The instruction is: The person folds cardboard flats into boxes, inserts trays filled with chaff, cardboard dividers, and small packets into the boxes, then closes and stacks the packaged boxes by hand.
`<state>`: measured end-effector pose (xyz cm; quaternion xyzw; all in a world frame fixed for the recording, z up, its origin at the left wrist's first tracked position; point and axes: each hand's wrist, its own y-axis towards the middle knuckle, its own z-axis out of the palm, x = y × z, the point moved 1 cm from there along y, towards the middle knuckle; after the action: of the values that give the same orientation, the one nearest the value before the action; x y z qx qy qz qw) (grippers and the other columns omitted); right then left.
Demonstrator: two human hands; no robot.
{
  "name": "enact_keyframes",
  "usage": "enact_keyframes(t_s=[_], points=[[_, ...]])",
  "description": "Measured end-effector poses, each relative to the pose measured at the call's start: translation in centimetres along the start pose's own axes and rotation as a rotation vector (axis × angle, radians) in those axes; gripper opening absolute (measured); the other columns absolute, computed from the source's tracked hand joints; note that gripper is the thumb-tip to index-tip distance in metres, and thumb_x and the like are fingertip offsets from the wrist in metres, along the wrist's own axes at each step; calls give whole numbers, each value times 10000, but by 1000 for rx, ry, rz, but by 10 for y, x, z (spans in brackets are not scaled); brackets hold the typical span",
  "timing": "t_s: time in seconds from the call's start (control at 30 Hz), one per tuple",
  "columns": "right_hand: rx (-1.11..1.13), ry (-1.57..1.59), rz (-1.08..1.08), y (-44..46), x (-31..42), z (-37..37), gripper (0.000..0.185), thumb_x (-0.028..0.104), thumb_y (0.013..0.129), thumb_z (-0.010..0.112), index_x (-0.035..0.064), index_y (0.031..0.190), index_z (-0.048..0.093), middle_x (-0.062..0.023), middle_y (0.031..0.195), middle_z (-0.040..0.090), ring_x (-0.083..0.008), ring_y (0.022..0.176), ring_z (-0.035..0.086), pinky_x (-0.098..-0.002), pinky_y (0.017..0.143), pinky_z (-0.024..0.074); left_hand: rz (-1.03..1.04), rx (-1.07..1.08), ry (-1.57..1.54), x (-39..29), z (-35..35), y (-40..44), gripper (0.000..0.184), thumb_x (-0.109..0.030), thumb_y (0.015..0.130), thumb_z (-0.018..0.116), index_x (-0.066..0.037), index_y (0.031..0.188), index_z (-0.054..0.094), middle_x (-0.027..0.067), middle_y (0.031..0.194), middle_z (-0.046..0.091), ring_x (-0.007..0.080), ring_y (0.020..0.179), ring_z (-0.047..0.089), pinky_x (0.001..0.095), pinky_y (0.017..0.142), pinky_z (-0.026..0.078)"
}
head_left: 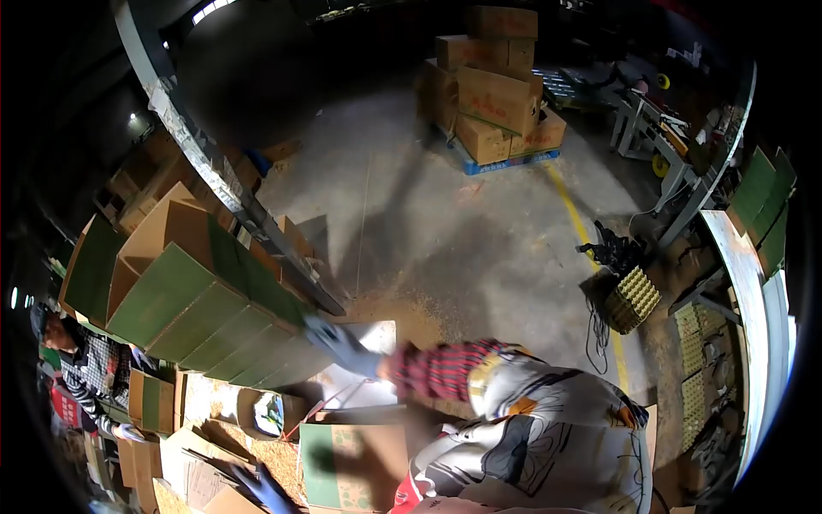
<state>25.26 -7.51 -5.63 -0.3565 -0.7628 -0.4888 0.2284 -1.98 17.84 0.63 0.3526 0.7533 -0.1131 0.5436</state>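
Observation:
My right hand point(344, 347), in a grey-blue glove below a red-and-black striped cuff, reaches left to the end of a row of green cartons point(201, 308). Its fingers are smeared by motion, so their grip is unclear. My left hand point(264, 490), in a blue glove, is low in the view with its fingers apart. It is beside flat cardboard pieces point(193, 467) and loose yellowish filling point(278, 454). Between my hands stands a green-and-brown box point(355, 463).
A co-worker point(86, 360) in a cap and gloves stands at the far left beside small boxes. A metal post point(201, 158) rises behind the green cartons. Boxes point(497, 98) are stacked on a blue pallet point(514, 161). Egg trays point(634, 300) lie on the floor at right.

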Motion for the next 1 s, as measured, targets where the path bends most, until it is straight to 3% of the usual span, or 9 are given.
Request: enact_keyframes(t_s=[0.03,0.07,0.17,0.27,0.6,0.67,0.8,0.87,1.0], points=[[26,667,333,-54,-5,1,447,248,946,548,11,1310,442,-173,1321,476,-284,1215,465,-342,995,380,-116,-8,83,39,-14,-35,649,-155,928,523,-50,1475,190,200,1465,293,261,1311,343,407,1037,329],[321,549,641,-86,23,-31,473,290,929,576,5,1288,460,-187,1289,499,-299,1190,483,-349,983,392,-259,-11,133,56,-16,-71,654,-152,925,530,-50,1474,189,199,1459,299,260,1305,346,403,1029,336],[885,184,669,-174,7,1,1090,727,696,593,-33,1413,279,-286,1355,425,-390,1253,433,-422,1049,344,-459,-4,158,84,-18,-136,671,-143,915,551,-51,1472,189,197,1439,315,257,1285,356,389,1004,358],[1133,-7,616,-164,61,-17,1192,756,643,608,-45,1433,215,-299,1377,391,-409,1282,394,-413,1077,315,-506,-25,128,93,-23,-164,689,-134,904,572,-52,1471,188,194,1419,332,254,1266,366,376,980,380],[953,371,385,-200,37,1,748,406,808,691,-19,1346,390,-195,1172,592,-290,1071,587,-390,925,456,-580,-330,-85,81,-128,-291,751,-103,870,642,-54,1464,186,185,1352,387,243,1202,399,332,900,453],[1129,256,595,-146,89,-27,704,338,822,684,-20,1355,395,-159,1239,564,-256,1098,577,-354,938,456,-467,-202,-173,13,-132,-278,877,-264,835,704,13,1452,146,147,1434,316,235,1287,332,350,1065,303],[1241,1032,1108,-83,153,-62,456,124,893,569,-6,1316,457,-131,1215,597,-198,1076,604,-324,943,473,155,439,860,-51,-151,-260,724,-226,749,698,-43,1367,370,217,1346,404,385,1258,375,447,964,405],[1155,1065,1328,-67,143,-52,410,178,900,576,-5,1259,506,-129,1212,597,-205,1083,599,-344,949,472,277,616,764,-84,-162,-245,583,-84,748,593,-50,1311,447,213,1269,487,375,1162,471,429,943,426],[815,1382,880,-41,210,-18,429,451,963,444,67,1070,601,-77,886,619,-222,788,605,-329,772,490,134,700,471,-147,-196,-214,599,-99,747,636,-8,1312,459,219,1179,566,385,1032,574,382,885,474]])
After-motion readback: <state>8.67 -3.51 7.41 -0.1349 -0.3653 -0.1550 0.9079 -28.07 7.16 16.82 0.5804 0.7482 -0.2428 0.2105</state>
